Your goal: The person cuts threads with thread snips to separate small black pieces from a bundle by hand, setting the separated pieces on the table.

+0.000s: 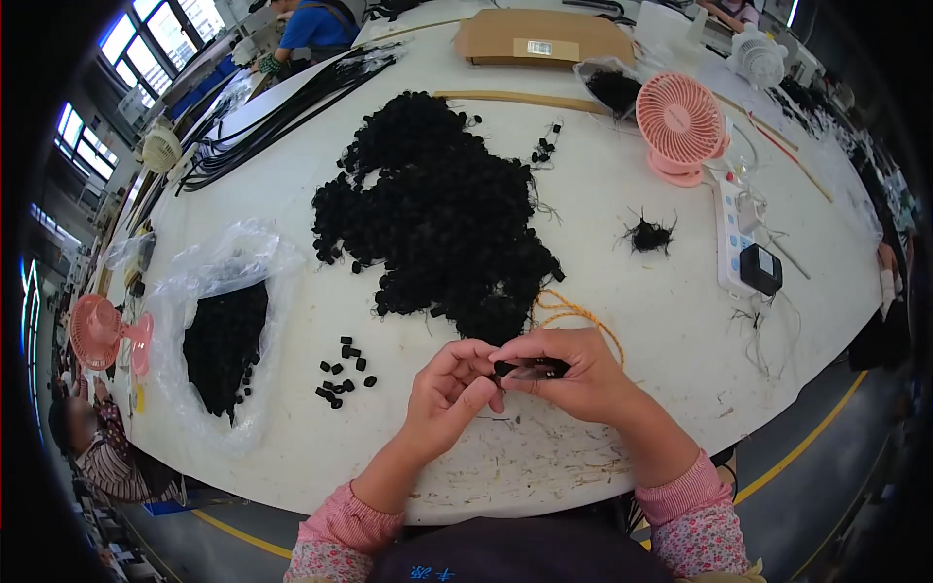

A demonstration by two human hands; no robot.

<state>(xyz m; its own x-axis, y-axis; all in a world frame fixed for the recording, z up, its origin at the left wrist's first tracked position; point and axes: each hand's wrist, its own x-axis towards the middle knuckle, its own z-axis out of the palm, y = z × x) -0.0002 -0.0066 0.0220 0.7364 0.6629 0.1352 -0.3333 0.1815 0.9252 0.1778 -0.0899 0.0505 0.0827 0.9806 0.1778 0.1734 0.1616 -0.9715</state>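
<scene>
Near the table's front edge my left hand (449,396) is closed, thumb and fingertips pinching a small black piece (501,369). Just beside it, my right hand (591,377) is closed around a pair of thread snips (536,370), their tips against that piece. An orange twisted cord (573,309) loops out behind my right hand. Directly beyond both hands spreads a large heap of small black pieces (437,209) with loose threads. To the left of my left hand lie several separate black pieces (335,387).
A clear plastic bag (277,267) of black pieces lies at the left. Pink fans (680,121) stand at the far right and left edge. At right are a power strip (729,238) and a thread clump (649,235); a cardboard box (544,34) lies far back. Other people sit around the table.
</scene>
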